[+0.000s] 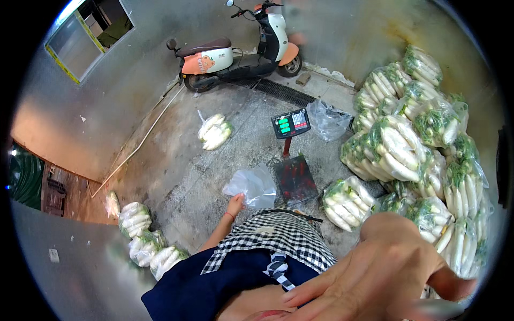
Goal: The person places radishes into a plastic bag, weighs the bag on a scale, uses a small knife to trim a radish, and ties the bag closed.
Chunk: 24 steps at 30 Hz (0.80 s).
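Observation:
My left hand [235, 204], with a red band at the wrist, pinches the edge of a clear plastic bag [254, 187], which hangs loose beside the scale. My right hand [393, 270] is raised very close to the camera at the lower right, with its back showing. Some of its fingers stretch toward the lower left and seem to hold nothing; the others are partly cut off or blurred. In front of me stands a platform scale with a dark plate [296, 179] and a lit display [290, 123] on a red post. I wear a black-and-white checked apron [267, 232].
Bagged white radishes [396, 147] are heaped at the right, with one bag [349, 203] near the scale. More bags [135, 218] line the left, and another [215, 131] lies mid-floor. A scooter [235, 61] stands by the far wall, near a floor grate [278, 92] and loose plastic [327, 120].

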Available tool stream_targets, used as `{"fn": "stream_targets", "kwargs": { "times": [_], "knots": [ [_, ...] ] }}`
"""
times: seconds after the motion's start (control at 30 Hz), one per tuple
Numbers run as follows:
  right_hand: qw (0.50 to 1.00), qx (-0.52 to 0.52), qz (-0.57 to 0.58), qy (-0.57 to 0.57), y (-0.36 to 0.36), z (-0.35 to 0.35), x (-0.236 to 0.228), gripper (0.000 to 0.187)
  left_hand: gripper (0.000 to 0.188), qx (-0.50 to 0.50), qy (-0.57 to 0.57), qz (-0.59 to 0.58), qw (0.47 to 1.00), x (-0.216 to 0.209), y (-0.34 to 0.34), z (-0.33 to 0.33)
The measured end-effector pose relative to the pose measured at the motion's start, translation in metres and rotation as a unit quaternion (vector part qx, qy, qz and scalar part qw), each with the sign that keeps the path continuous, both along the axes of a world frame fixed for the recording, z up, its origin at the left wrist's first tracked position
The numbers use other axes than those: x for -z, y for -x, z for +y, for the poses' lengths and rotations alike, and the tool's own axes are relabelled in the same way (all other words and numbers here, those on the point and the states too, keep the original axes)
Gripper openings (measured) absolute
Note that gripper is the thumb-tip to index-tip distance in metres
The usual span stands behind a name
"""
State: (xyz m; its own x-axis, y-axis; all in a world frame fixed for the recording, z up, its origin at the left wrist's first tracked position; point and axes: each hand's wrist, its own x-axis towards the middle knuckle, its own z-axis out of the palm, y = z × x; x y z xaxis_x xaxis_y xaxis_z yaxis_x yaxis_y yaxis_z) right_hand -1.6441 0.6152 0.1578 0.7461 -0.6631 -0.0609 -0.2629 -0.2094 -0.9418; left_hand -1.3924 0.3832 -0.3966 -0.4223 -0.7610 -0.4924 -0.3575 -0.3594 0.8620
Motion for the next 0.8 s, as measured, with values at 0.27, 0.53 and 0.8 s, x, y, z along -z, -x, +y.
{"fn": "stream_targets", "kwargs": {
  "times": [0.27,0.53,0.8],
  "knots": [
    [0.988,-0.058,0.147,0.0,-0.002,0.005,-0.013,0.061,0.036,0.009,0.023,-0.021,0.999,-0.007,0.002,-0.001],
    [0.961,-0.085,0.259,-0.037,0.006,0.001,-0.022,0.053,0.022,-0.002,0.331,-0.15,0.932,-0.024,0.011,-0.017],
    [0.953,-0.081,0.289,-0.041,0.018,0.007,-0.03,0.046,0.018,-0.11,0.375,-0.025,0.92,-0.053,0.005,-0.031]
  ]
}}
